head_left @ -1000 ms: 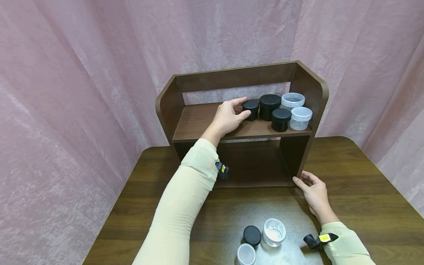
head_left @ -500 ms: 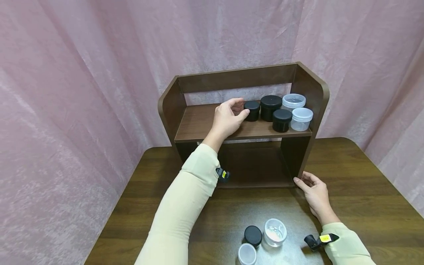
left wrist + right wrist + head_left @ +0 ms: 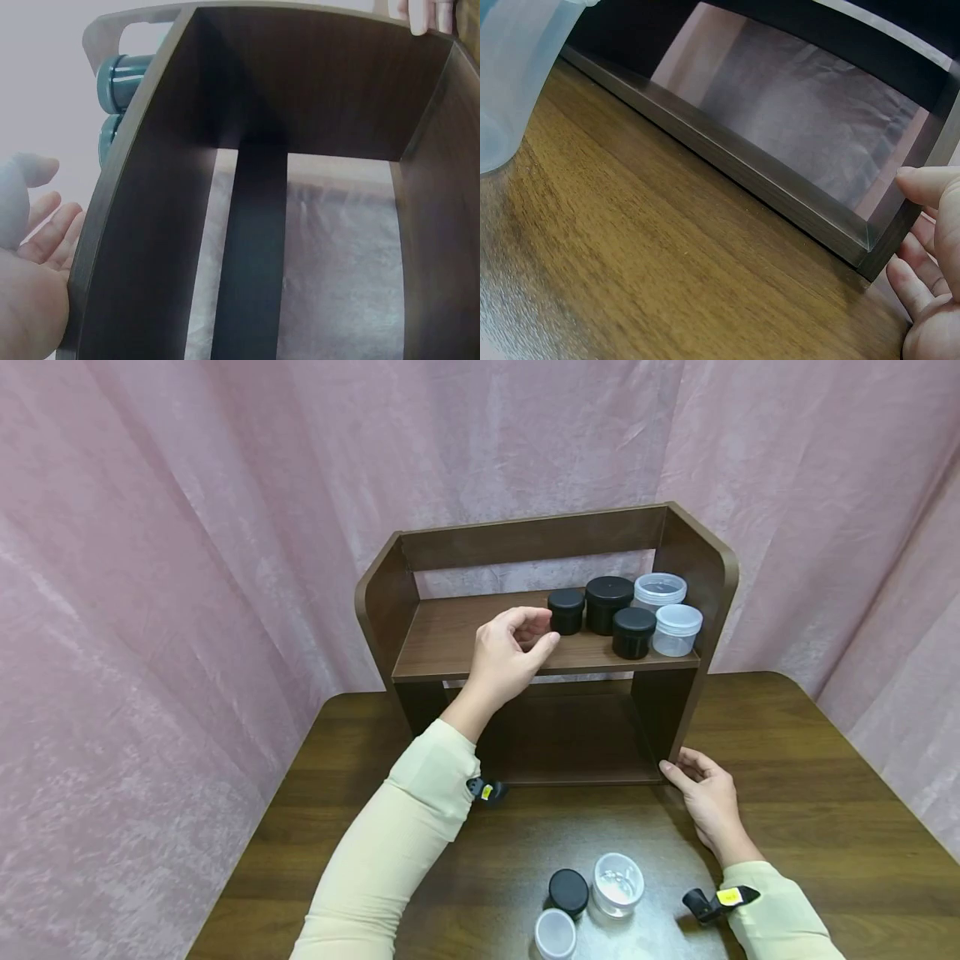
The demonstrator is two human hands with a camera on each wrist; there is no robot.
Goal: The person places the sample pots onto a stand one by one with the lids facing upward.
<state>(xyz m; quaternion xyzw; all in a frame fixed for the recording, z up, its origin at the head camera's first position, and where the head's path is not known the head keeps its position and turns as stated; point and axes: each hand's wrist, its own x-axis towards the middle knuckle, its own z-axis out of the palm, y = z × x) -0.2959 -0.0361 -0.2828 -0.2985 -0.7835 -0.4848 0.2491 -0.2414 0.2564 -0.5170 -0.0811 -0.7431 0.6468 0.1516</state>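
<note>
My left hand (image 3: 502, 664) hovers at the front of the upper board of a small brown wooden shelf (image 3: 457, 643), fingers loosely bent and holding nothing. Just beyond its fingertips stands a small black lidded jar (image 3: 566, 614). To the right of that are a larger black jar (image 3: 608, 608), another small black jar (image 3: 633, 635) and two clear jars with translucent lids, one at the back (image 3: 660, 589) and one in front (image 3: 677, 633). My right hand (image 3: 708, 802) grips the shelf's lower right front corner, thumb (image 3: 919, 182) inside the side panel and fingers outside.
On the table (image 3: 360, 860) in front of the shelf stand a black jar (image 3: 568, 893), a clear jar (image 3: 617, 885) and a smaller frosted jar (image 3: 556, 933), grouped close together. A pink curtain (image 3: 225, 568) hangs behind. The shelf's lower compartment (image 3: 570, 739) faces me.
My left hand has let go of the small black jar, which stays on the upper board, and has drawn back toward me. My right hand keeps its grip on the shelf corner.
</note>
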